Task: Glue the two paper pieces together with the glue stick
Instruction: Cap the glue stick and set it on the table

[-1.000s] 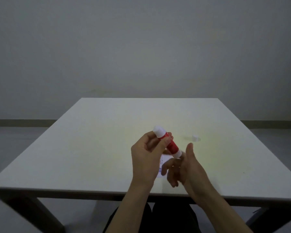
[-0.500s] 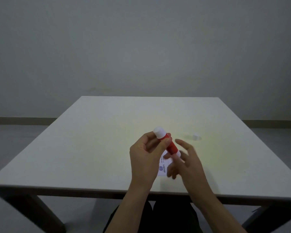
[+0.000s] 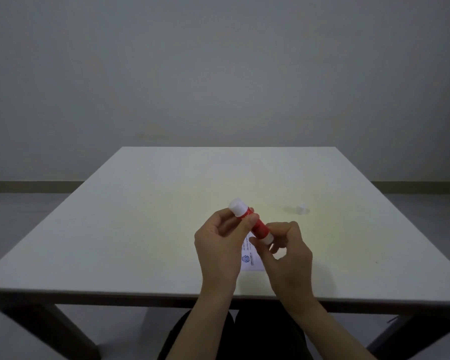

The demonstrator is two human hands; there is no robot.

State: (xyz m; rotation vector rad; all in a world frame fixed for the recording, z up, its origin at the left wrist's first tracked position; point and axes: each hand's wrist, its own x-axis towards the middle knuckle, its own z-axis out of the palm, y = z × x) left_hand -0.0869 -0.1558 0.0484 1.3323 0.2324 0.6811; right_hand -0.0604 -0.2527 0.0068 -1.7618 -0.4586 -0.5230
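1. A small white cap [image 3: 301, 208] stands alone on the pale table [image 3: 140, 229], off to my right and beyond my hands, well apart from them.
2. A white paper piece [image 3: 250, 259] with a blue round mark and lines of small print lies flat on the table near the front edge. My two hands cover most of it, so I cannot tell whether it is one sheet or two.
3. My left hand [image 3: 220, 245] is raised above the table, fingers curled, thumb and fingertips pinching the upper part of the glue stick [image 3: 255, 224].
4. My right hand [image 3: 287, 252] comes in from the lower right, its fingers curled round the stick's lower white end.
5. The glue stick hangs tilted between both hands over the paper, its top pointing up and to the left.
6. The stick is a smooth red cylinder with white ends; the table top is matte and plain, with dark legs below.
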